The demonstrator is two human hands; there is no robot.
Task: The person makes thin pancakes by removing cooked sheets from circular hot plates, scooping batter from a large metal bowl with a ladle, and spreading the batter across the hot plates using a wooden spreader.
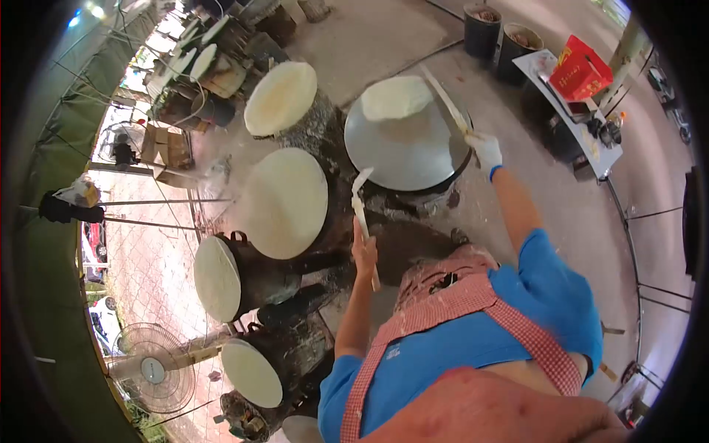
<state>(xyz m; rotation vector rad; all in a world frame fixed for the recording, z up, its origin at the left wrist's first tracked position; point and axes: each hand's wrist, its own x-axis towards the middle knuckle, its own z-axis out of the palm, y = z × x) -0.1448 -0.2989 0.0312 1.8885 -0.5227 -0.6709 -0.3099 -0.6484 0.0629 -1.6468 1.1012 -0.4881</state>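
Note:
My left hand (364, 255), bare, is closed around the handle of a wooden paddle (361, 210). White dough or batter coats the paddle's upper end, near the griddle's lower left edge. In a white glove, my right hand (485, 151) grips a long flat wooden stick (445, 100) at the griddle's right side. The stick points up and away, past the far right rim. Before me is a large round domed metal griddle (402, 159). A smooth pale mound of dough or batter (397, 97) lies on its far part.
Several round griddles covered with pale sheets stand at left, including a near one (286, 203) and a far one (281, 98). A fan (153, 369) is at lower left. Dark buckets (482, 31) and a small table (602, 156) bearing a red bag (581, 70) stand upper right.

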